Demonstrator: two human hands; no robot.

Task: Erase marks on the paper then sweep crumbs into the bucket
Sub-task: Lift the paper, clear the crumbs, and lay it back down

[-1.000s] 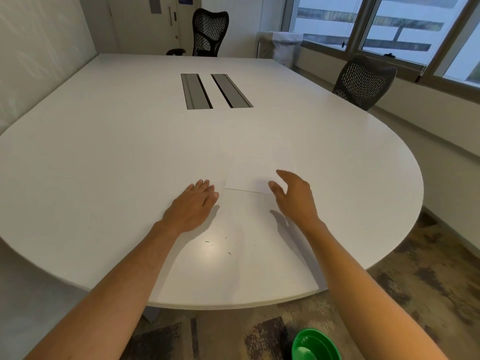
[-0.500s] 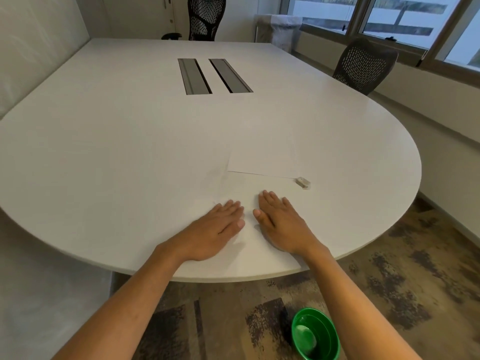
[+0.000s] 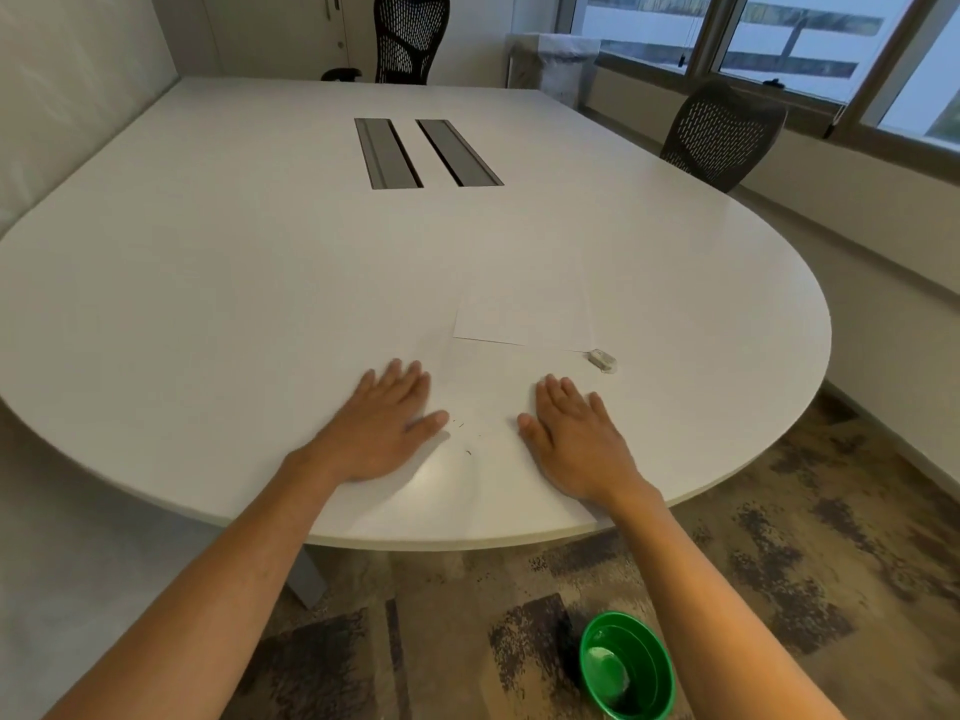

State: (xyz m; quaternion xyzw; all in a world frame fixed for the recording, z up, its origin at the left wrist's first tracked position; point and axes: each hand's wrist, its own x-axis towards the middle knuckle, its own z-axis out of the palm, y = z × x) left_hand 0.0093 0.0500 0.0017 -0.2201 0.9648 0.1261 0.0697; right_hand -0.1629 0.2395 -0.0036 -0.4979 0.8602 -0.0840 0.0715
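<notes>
Resting flat and empty on smooth white table (image 3: 208, 283), left hand (image 3: 384, 428), right hand (image 3: 571, 439), dark crumbs (image 3: 467, 449) between, round green bucket (image 3: 626, 667) below.

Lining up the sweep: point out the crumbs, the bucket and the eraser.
crumbs (image 3: 469, 452): head view, on the darkest speck between the hands.
bucket (image 3: 644, 683): head view, on its green inner wall.
eraser (image 3: 602, 359): head view, on its top face.

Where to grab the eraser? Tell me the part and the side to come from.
Pinch the eraser across its short width, on the two long sides, coming from above with the right hand. It is a small block lying flat on the table, just off the paper corner, with clear space around it.
</notes>
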